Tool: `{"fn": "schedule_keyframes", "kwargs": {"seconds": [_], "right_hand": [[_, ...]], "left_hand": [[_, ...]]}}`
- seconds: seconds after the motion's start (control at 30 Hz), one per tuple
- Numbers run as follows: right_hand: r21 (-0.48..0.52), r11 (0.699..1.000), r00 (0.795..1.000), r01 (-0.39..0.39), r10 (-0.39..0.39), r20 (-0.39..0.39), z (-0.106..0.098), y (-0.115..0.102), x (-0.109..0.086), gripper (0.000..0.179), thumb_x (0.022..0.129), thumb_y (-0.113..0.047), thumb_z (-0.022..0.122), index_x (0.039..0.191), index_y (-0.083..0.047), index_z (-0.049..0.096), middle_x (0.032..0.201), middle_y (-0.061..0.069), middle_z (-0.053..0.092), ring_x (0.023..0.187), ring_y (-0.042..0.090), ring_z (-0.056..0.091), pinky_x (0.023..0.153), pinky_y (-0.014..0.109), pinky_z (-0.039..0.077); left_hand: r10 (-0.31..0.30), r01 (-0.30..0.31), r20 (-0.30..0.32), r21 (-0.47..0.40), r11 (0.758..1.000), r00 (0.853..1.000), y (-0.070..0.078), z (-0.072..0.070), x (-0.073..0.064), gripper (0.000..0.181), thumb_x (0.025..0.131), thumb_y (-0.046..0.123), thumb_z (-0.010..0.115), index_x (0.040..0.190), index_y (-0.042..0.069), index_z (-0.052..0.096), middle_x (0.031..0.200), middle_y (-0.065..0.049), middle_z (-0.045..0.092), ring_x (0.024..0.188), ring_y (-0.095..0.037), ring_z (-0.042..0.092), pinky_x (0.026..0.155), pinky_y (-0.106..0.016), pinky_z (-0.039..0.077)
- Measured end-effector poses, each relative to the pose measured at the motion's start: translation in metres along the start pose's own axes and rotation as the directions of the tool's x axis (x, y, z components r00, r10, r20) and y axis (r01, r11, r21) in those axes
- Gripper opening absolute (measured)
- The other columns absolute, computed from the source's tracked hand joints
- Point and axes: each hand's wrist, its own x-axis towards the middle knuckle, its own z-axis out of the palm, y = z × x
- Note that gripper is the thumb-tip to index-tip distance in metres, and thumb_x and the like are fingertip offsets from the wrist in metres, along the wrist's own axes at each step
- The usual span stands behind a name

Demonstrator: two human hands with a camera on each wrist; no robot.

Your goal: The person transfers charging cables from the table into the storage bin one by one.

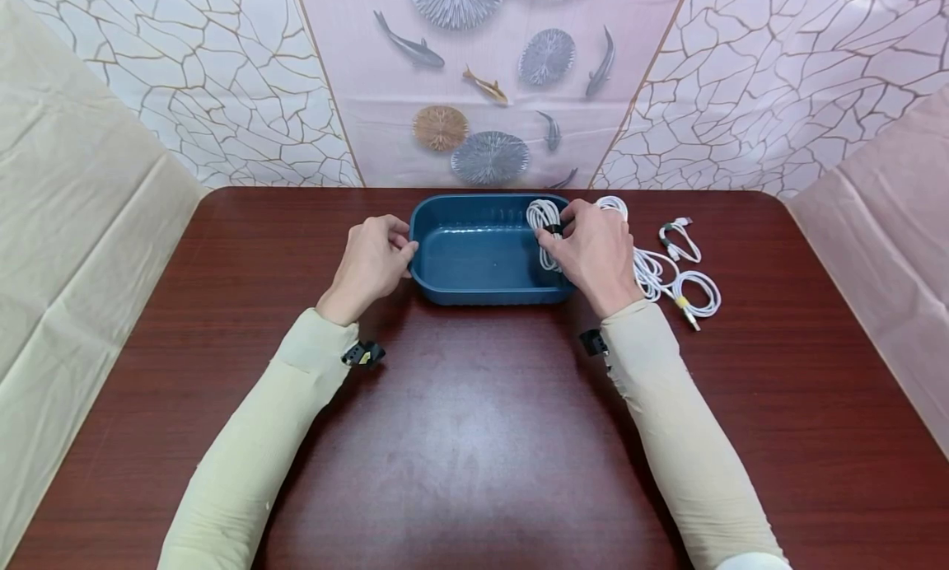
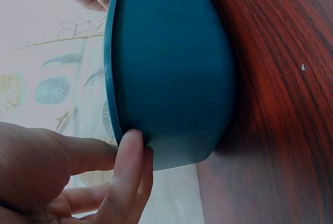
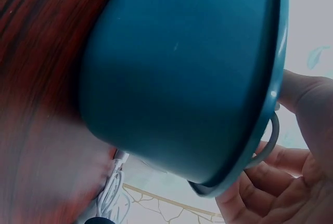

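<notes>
A dark blue oblong basin (image 1: 474,296) stands near the table's back edge. At its left end my left hand (image 1: 373,257) pinches the rim; in the left wrist view the fingers (image 2: 128,167) lie against the outer wall and the thumb is at the rim. My right hand (image 1: 596,249) is over the basin's right end, holding a coiled white cable (image 1: 544,216) with a black tie between thumb and fingers. The coil hangs inside that end. In the right wrist view, a loop of the cable (image 3: 273,135) shows beside the rim, and the basin hides the rest.
To the right of the basin lie more white cables (image 1: 648,275), partly behind my right hand. One coil has a yellow tie (image 1: 681,302), and a small cable (image 1: 685,245) lies farther back. A patterned backdrop (image 1: 489,84) rises behind the table (image 1: 460,438).
</notes>
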Motion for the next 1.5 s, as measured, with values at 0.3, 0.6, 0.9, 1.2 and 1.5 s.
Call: {"fn": "schedule_keyframes", "kwargs": {"seconds": [0.3, 0.6, 0.9, 1.2, 1.5], "right_hand": [[-0.059, 0.998, 1.000, 0.023, -0.025, -0.020, 0.004, -0.001, 0.000, 0.043, 0.088, -0.043, 0.074, 0.106, -0.003, 0.074, 0.082, 0.016, 0.074, 0.086, 0.037, 0.067, 0.069, 0.053, 0.056], [-0.087, 0.996, 0.998, 0.035, -0.040, -0.057, 0.009, 0.001, 0.000, 0.036, 0.087, -0.042, 0.075, 0.085, -0.007, 0.073, 0.070, 0.015, 0.068, 0.073, 0.036, 0.065, 0.058, 0.050, 0.051], [-0.129, 0.991, 0.995, 0.045, -0.056, -0.078, 0.011, 0.003, 0.000, 0.044, 0.086, -0.041, 0.076, 0.059, -0.012, 0.057, 0.060, 0.016, 0.062, 0.068, 0.039, 0.064, 0.052, 0.050, 0.047], [-0.171, 0.984, 0.997, 0.050, -0.060, -0.054, 0.014, 0.001, 0.000, 0.048, 0.086, -0.041, 0.076, 0.056, -0.011, 0.054, 0.061, 0.017, 0.063, 0.070, 0.043, 0.066, 0.054, 0.053, 0.052], [-0.209, 0.973, 0.993, 0.093, -0.107, -0.054, 0.016, 0.001, -0.002, 0.050, 0.086, -0.039, 0.077, 0.053, -0.011, 0.052, 0.057, 0.017, 0.061, 0.062, 0.041, 0.064, 0.049, 0.051, 0.050]], "left_hand": [[-0.012, 0.012, 0.001, -0.019, 1.000, 1.000, 0.001, -0.001, 0.001, 0.033, 0.100, 0.011, 0.063, 0.128, -0.007, 0.062, 0.101, -0.018, 0.071, 0.066, -0.019, 0.074, 0.060, -0.024, 0.063], [-0.017, 0.017, 0.005, -0.022, 1.000, 1.000, -0.001, 0.000, 0.001, 0.032, 0.100, 0.011, 0.063, 0.128, -0.006, 0.063, 0.101, -0.017, 0.071, 0.066, -0.020, 0.075, 0.059, -0.023, 0.062], [-0.012, 0.012, 0.004, -0.023, 1.000, 1.000, 0.000, 0.000, 0.001, 0.033, 0.100, 0.011, 0.063, 0.128, -0.006, 0.062, 0.100, -0.017, 0.071, 0.067, -0.020, 0.075, 0.060, -0.024, 0.063], [-0.024, 0.024, 0.008, -0.021, 0.999, 1.000, 0.001, 0.000, 0.000, 0.034, 0.100, 0.011, 0.063, 0.130, -0.007, 0.062, 0.102, -0.018, 0.070, 0.069, -0.020, 0.075, 0.061, -0.024, 0.063], [-0.018, 0.018, 0.000, -0.023, 1.000, 1.000, 0.002, 0.000, -0.001, 0.034, 0.100, 0.011, 0.064, 0.129, -0.007, 0.062, 0.101, -0.018, 0.070, 0.066, -0.018, 0.074, 0.060, -0.023, 0.063]]}}
